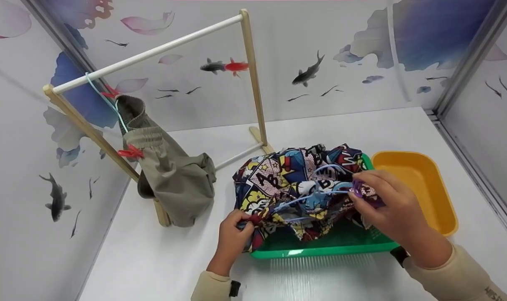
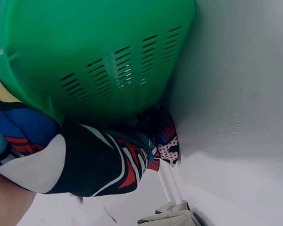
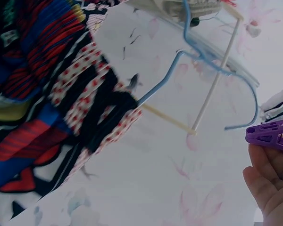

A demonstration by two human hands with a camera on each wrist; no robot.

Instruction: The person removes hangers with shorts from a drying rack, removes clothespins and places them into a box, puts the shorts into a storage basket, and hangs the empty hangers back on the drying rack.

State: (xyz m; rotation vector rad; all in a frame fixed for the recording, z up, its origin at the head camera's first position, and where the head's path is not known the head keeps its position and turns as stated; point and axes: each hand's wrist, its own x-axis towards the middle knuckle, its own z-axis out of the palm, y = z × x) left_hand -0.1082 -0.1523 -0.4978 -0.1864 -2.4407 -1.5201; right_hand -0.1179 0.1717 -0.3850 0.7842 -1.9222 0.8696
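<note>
A colourful comic-print garment (image 1: 274,171) lies bunched over a green basket (image 1: 320,252). My left hand (image 1: 231,234) pinches a gathered edge of it at the basket's near left corner. In the left wrist view the printed cloth (image 2: 104,165) hangs beside the slotted basket wall (image 2: 108,56). A light blue wire hanger (image 1: 293,202) lies over the garment; its hook (image 3: 254,101) shows in the right wrist view. My right hand (image 1: 389,205) pinches a purple clothespin (image 3: 270,134) at the garment's right side. The cloth beneath the right fingers is partly hidden.
On the left stands a wooden rack with a white rail (image 1: 153,52). Khaki shorts (image 1: 174,184) hang from it on a pale hanger, held by red clothespins (image 1: 131,151). A yellow tray (image 1: 425,184) sits right of the basket. Printed walls enclose the white table.
</note>
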